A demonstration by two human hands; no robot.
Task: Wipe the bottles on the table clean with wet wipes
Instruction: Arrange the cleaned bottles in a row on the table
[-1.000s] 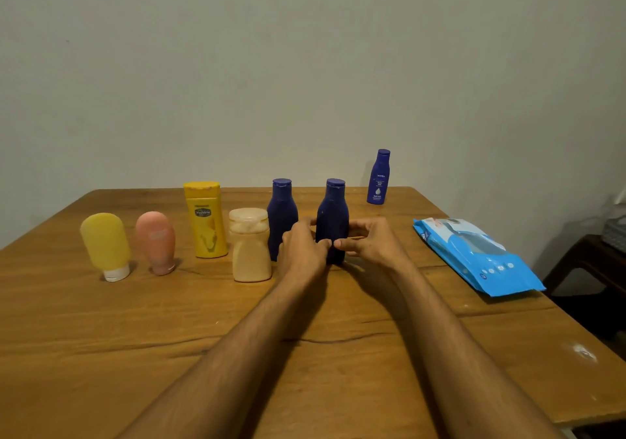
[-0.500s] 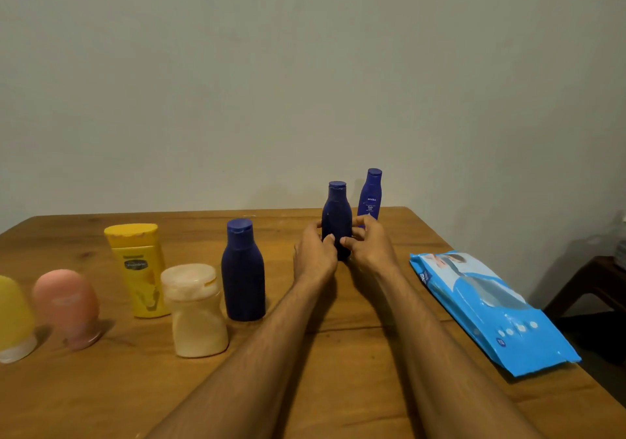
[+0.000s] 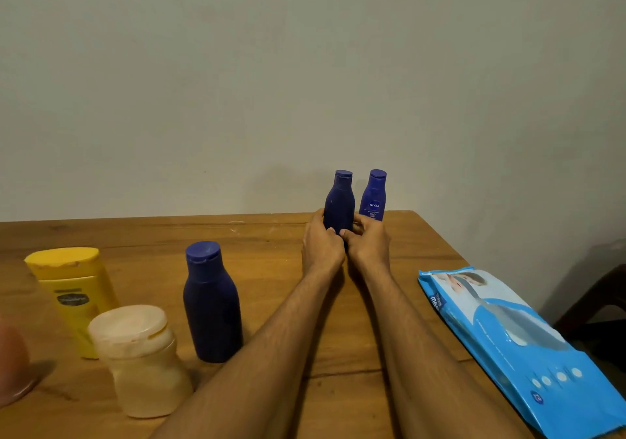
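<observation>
Head view.

1. Desk (image 3: 271,232): wooden, set against a plain wall.
2. Dark bottle (image 3: 339,201): the task's thing in hand. Upright, cap on, near the far edge toward the far right corner. Its lower body is hidden by the hands, so whether its base touches the desk cannot be told.
3. Left hand (image 3: 321,249): fingers (image 3: 317,220) curled round the dark bottle's lower left side.
4. Right hand (image 3: 367,247): curled round the lower right side, thumb tips of both hands nearly meeting in front. No wipe shows in either hand.
5. Nivea bottle (image 3: 372,198): upright, just beside the dark bottle on its right, label forward.
6. Second blue bottle (image 3: 211,303): upright, mid-desk, well apart from item 2.
7. Yellow bottle (image 3: 72,289), cream bottle (image 3: 142,360), pink bottle (image 3: 12,367): grouped toward the left edge, the pink one cut off by the frame.
8. Wipes pack (image 3: 515,343): lying flat along the right edge, apparently closed.

Step, as judged: the dark bottle is being positioned at the far edge next to the Nivea bottle; no wiping is under way.

Next move calls for: a gentle release without nudging the Nivea bottle, then a reach to the wipes pack for a wipe.
</observation>
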